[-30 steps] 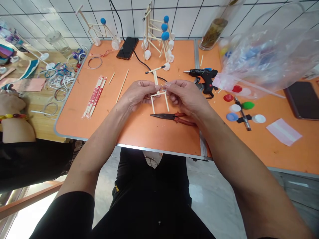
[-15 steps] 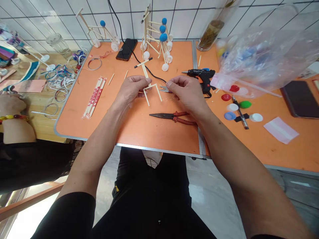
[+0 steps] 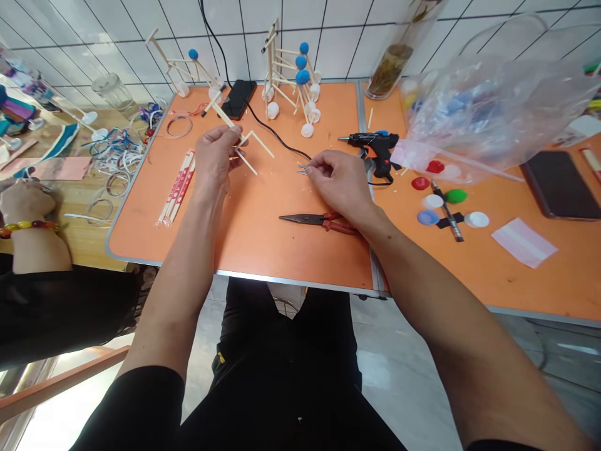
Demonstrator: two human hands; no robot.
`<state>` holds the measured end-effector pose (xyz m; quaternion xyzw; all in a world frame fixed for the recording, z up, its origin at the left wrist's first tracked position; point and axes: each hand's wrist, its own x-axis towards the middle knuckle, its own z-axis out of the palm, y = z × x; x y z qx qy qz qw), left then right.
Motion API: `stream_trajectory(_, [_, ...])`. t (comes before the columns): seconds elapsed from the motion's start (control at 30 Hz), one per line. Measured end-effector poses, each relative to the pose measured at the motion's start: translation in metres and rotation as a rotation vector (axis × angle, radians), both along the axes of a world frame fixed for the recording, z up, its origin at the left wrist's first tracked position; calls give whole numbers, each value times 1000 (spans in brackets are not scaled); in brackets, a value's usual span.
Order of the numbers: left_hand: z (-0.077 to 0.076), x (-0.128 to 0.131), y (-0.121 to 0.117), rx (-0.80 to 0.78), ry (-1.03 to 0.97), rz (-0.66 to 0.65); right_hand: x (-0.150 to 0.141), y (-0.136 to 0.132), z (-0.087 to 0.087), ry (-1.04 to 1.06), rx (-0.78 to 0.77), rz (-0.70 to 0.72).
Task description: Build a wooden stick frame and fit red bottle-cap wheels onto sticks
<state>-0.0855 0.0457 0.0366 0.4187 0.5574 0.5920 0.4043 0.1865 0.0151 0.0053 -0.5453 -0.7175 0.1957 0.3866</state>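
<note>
My left hand (image 3: pixel 216 155) is closed around a frame of thin wooden sticks (image 3: pixel 252 133). Two stick legs of the frame point down to the right; a dark-tipped crosspiece is at its upper left end. My right hand (image 3: pixel 342 180) pinches a small silvery metal tool (image 3: pixel 302 169) with pointed ends, low over the table; most of it is hidden by the fingers, so its kind is unclear. Just below that hand lie red-handled needle-nose pliers (image 3: pixel 303 218). A black glue gun (image 3: pixel 375 147) rests beyond it, to the right.
Stick structures with blue balls (image 3: pixel 302 77) stand at the back by a phone (image 3: pixel 238 99) and a black cable. Wrapped chopsticks (image 3: pixel 177 188) lie left. Bottle caps (image 3: pixel 455 196), a pen and a plastic bag (image 3: pixel 498 113) are right. Another person's arm (image 3: pixel 37 247) is at far left.
My left hand has moved left with the stick frame, which now tilts more. It is farther from my right hand. The right hand has shifted only slightly left and down, still pinching the metal tool.
</note>
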Motion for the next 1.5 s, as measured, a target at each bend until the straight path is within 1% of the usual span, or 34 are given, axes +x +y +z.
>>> stream_trajectory(0.1, [2, -16, 5, 25, 2, 60, 0, -2, 1, -110, 3, 28])
stream_trajectory(0.2, [3, -26, 7, 50, -12, 105, 0, -4, 2, -178, -13, 35])
stream_trajectory(0.43, [5, -29, 7, -2, 17, 167, -1, -6, 5, -266, -34, 53])
stream_trajectory(0.53, [3, -32, 9, -40, 68, 138, -2, -8, 7, -315, -53, 66])
stream_trajectory(0.67, [-3, -29, 9, -51, 56, 97, -4, -11, 10, -386, -56, 87])
stream_trajectory(0.7, [-4, -26, 9, -58, 50, 94, -4, -12, 10, -404, -55, 90])
stream_trajectory(0.83, [-6, -8, 4, -154, 11, -21, -4, -13, 12, -437, -58, 102])
stream_trajectory(0.93, [-4, 6, -2, -220, -42, -77, -3, -13, 13, -452, -57, 92])
stream_trajectory(1.0, [-3, 14, -5, -258, -43, -105, -3, -13, 13, -459, -55, 86])
stream_trajectory(1.1, [0, 24, -10, -307, 20, -139, -3, -13, 13, -452, -59, 87])
stream_trajectory(1.23, [2, 31, -13, -326, 104, -194, -4, -14, 15, -451, -71, 85])
stream_trajectory(1.37, [-1, 31, -11, -344, 138, -225, -5, -14, 16, -451, -75, 79])
stream_trajectory(1.5, [-4, 29, -9, -332, 165, -227, -5, -14, 17, -439, -70, 83])
